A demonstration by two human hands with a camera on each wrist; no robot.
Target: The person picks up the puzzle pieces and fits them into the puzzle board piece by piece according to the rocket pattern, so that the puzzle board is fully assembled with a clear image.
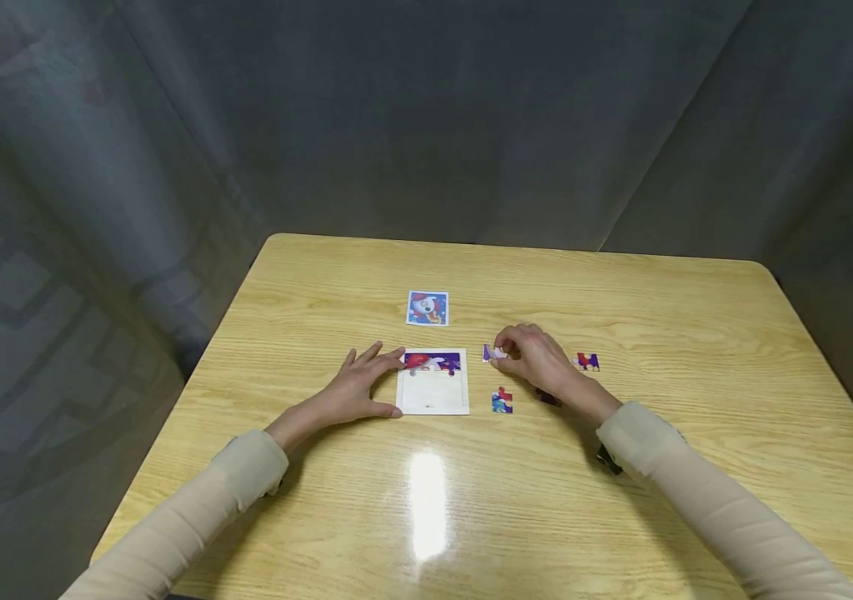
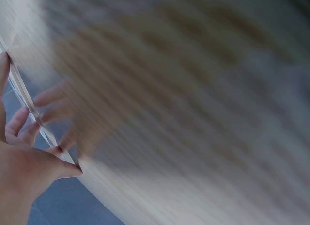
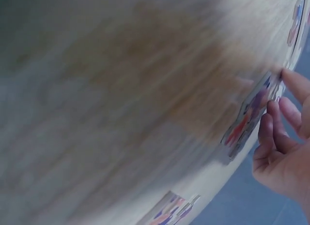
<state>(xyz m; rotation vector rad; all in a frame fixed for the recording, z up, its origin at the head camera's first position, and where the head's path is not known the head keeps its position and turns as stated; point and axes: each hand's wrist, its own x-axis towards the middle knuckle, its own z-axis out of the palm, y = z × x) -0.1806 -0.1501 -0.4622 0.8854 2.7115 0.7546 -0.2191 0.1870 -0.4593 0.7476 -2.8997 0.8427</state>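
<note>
A square white puzzle tray (image 1: 434,394) lies on the table, with a joined strip of puzzle pieces (image 1: 434,362) in purple, red and white along its far side. My left hand (image 1: 354,390) spreads over the tray's left side, straight index finger and thumb touching its left corners. To the tray's right, my right hand (image 1: 534,357) pinches a purple and white puzzle piece (image 1: 487,353) at the table surface; its fingers partly cover the piece. Nearer me lies a blue and red puzzle piece (image 1: 502,402). A dark puzzle piece (image 1: 549,397) is partly hidden by the right wrist.
Another red and purple puzzle piece (image 1: 588,362) lies to the right of the right hand. A picture card (image 1: 428,308) with a white and red figure lies beyond the tray. The wooden table (image 1: 321,283) is bordered by dark curtains (image 1: 434,125).
</note>
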